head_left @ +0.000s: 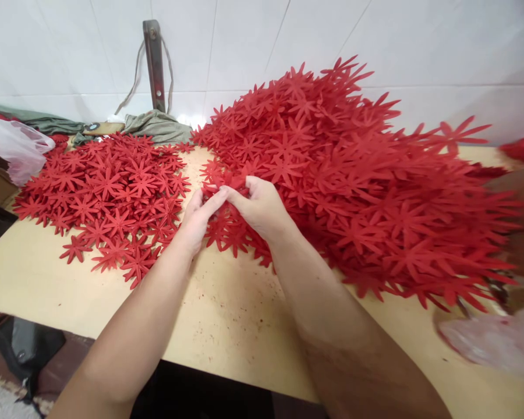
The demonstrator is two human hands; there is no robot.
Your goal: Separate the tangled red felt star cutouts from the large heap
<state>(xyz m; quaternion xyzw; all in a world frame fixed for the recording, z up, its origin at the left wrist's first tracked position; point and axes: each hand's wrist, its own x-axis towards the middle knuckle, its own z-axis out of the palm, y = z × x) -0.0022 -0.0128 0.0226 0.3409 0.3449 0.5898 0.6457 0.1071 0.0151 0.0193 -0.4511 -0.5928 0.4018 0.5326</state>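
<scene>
left hand (pixel 197 220) + right hand (pixel 257 206) | fingertips pinched together | red flower pile (pixel 353 174) edge

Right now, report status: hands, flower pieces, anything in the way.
Left hand and right hand pinching red flower cutouts at edge of big heap. Flatter spread pile lies left. Table bare in front; plastic bag at right.

A pale wooden table (pixel 227 314) is carrying two heaps of red flower cutouts — a flat spread (pixel 109 198) lying at left, a tall mound (pixel 353 174) rising at right — with crumpled green cloth (pixel 152 125) sitting against the wall.
</scene>
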